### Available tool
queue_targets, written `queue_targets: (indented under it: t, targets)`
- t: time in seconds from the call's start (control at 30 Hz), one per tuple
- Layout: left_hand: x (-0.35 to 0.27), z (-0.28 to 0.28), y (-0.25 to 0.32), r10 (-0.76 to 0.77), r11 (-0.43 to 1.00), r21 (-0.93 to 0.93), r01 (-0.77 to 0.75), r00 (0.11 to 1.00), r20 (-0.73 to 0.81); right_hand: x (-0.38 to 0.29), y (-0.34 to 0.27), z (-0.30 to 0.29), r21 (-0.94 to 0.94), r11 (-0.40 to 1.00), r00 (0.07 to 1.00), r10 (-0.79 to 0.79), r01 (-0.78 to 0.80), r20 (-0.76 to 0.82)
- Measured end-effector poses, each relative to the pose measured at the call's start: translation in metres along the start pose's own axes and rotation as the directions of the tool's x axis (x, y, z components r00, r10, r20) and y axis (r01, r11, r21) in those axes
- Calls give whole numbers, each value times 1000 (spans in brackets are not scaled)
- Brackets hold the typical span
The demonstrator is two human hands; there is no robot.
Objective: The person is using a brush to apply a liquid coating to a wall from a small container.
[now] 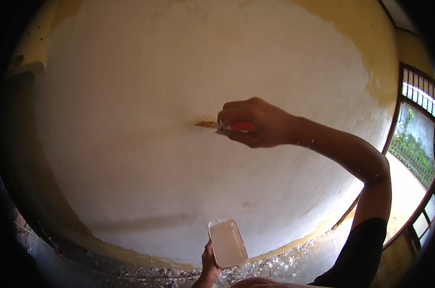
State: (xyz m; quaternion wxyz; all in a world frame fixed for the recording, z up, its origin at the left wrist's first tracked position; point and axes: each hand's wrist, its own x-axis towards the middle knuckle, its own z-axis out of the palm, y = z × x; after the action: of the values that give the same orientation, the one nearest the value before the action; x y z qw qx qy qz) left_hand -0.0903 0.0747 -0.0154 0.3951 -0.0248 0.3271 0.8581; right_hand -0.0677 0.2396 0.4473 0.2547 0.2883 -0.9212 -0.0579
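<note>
My right hand (257, 122) grips a paintbrush by its red handle (242, 126), in front of the wall's white-coated area (149, 108). The brush's brownish bristles (205, 124) point left and appear to touch the wet-looking coat. Fingers hide the middle of the brush. Lower down, my left hand (209, 264) holds a shallow rectangular plastic container (227, 243) by its left side. Pale, paint-like liquid covers the container's inside, and some is smeared on its rim. Vertical brush streaks (219, 72) show on the wall above my right hand.
Yellow wall paint (368, 46) borders the white area at the upper right and along the bottom. White flecks and splatter cover the floor (271, 268) at the wall's foot. A dark-framed doorway (401, 172) with a barred opening (419, 88) stands to the right.
</note>
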Motion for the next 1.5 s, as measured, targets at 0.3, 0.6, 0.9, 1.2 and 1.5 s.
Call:
queue_targets:
  t: [0.3,0.6,0.9,1.2,1.5]
  targets:
    - [9,-10,-7,-26,1000,4,26,1000,6,56,47,-92,242,891,922,381,-385,62]
    - [6,4,-8,0,1000,-16,0,1000,10,56,56,-195,-188,914,903,289,-359,-317]
    - [-2,-1,6,-29,1000,-5,30,999,21,17,46,-71,-697,713,973,-93,-83,-211]
    - [-2,-1,5,-56,998,33,57,998,-11,-20,72,-4,-793,601,979,-202,99,-31]
    - [-18,21,13,-59,998,-4,58,998,-37,-45,56,49,-626,762,975,-224,165,-16]
